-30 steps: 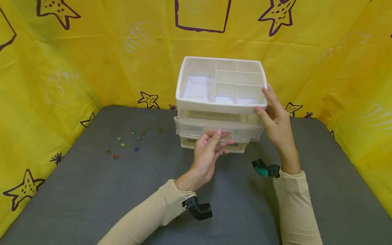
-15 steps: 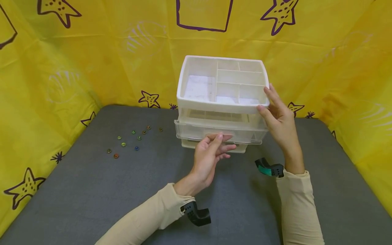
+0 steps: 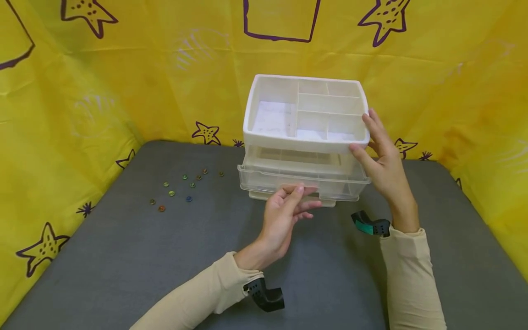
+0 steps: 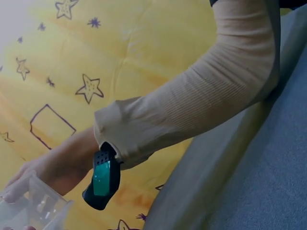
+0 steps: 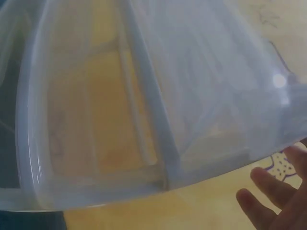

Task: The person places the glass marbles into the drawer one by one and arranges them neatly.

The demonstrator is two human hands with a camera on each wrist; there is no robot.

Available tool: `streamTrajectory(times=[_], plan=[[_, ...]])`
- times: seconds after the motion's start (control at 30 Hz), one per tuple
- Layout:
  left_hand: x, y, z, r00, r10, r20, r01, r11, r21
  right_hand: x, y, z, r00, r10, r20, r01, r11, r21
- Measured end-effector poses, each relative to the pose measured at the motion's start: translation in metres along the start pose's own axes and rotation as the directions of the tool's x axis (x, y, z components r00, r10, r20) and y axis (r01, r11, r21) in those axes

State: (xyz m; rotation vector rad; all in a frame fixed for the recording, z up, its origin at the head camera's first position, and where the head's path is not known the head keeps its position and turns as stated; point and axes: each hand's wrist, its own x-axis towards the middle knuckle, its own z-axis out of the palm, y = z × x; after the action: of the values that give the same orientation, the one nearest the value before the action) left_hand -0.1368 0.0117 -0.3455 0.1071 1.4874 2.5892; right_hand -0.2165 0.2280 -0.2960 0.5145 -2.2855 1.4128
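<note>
A cream plastic drawer organizer [image 3: 307, 146] with a divided top tray stands at the back of the table. Its clear upper drawer [image 3: 264, 181] is pulled partly out at the front. My left hand [image 3: 278, 224] pinches the middle of that drawer's front, thumb outside, the other fingers loosely spread below. At the organizer's upper right corner, my right hand [image 3: 385, 169] holds the rim, thumb in front and fingers along the side. The right wrist view shows the clear drawer [image 5: 158, 110] close up with dividers inside, and left-hand fingertips [image 5: 271, 187] beside it.
Several small glass beads, green, brown, blue [image 3: 189, 199] and orange [image 3: 162, 208], lie scattered on the grey table [image 3: 123, 261] left of the organizer. A yellow cloth [image 3: 173, 91] with drawn stars hangs behind and at both sides.
The clear upper drawer has slid further out toward me, with my left hand pinching its front. My right hand stays on the organizer's corner. The view has shifted slightly.
</note>
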Motion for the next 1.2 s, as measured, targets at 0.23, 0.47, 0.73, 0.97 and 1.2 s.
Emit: streamTrajectory(times=[0.23,0.47,0.73,0.97,1.2], plan=[[-0.006,-0.002,0.001,1.0,-0.009,-0.004,0.009,1.0,0.016,0.005,0.003,0.0,1.0,-0.028,0.005,0.029,0.999,-0.036],[-0.011,-0.003,0.002,1.0,-0.005,-0.001,0.005,1.0,0.013,0.005,0.003,0.002,0.999,-0.04,0.022,0.038,0.994,0.104],[-0.015,-0.003,0.002,1.0,-0.011,0.002,0.011,1.0,0.016,0.006,-0.001,0.003,0.998,-0.037,0.055,0.024,0.974,0.226],[-0.019,-0.002,0.002,1.0,-0.026,0.012,0.026,0.999,0.022,0.006,-0.002,0.002,0.999,-0.013,0.05,0.002,0.979,0.204],[-0.023,-0.002,0.001,0.999,-0.033,0.0,0.033,0.999,0.018,0.006,-0.001,0.003,0.999,-0.015,0.052,0.002,0.971,0.238]])
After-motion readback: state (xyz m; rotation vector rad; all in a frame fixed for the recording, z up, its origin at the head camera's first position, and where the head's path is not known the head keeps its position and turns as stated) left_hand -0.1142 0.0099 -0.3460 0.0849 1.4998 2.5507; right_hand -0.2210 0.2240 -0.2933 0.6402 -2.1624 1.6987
